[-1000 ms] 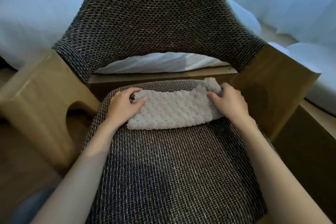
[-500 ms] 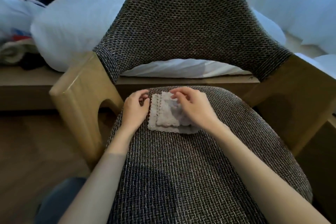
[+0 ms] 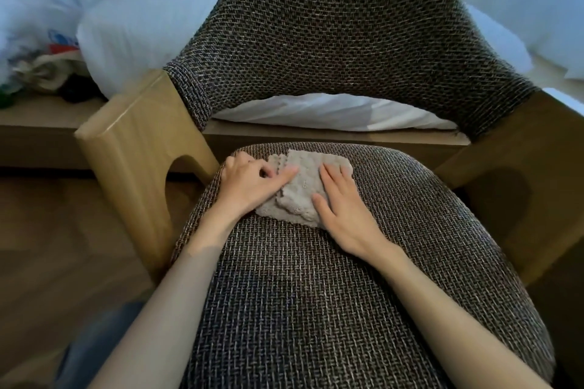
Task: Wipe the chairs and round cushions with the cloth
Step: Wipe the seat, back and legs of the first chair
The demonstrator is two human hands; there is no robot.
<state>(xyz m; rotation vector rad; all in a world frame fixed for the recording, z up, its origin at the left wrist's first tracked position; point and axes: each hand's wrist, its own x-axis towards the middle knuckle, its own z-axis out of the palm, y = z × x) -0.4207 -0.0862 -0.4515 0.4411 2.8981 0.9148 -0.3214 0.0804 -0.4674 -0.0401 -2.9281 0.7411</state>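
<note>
A grey bobbled cloth (image 3: 301, 186), folded small, lies at the back left of the chair's round woven seat cushion (image 3: 331, 294). My right hand (image 3: 343, 210) lies flat on the cloth's right half, fingers straight. My left hand (image 3: 252, 181) rests on the cloth's left edge with the thumb stretched across it and the other fingers curled; whether they pinch the edge is unclear. The chair has a dark woven backrest (image 3: 341, 31) and two light wooden armrests (image 3: 136, 148).
White bedding (image 3: 331, 112) shows through the gap under the backrest. White plastic bags and clothes (image 3: 63, 19) are piled on a low wooden ledge at the left. Wooden floor (image 3: 57, 230) lies left of the chair. White curtains hang at the upper right.
The cloth went from spread wide to folded into a small pad. My right hand moved leftward with the fold and now lies flat on it. The view shifted right and closer.
</note>
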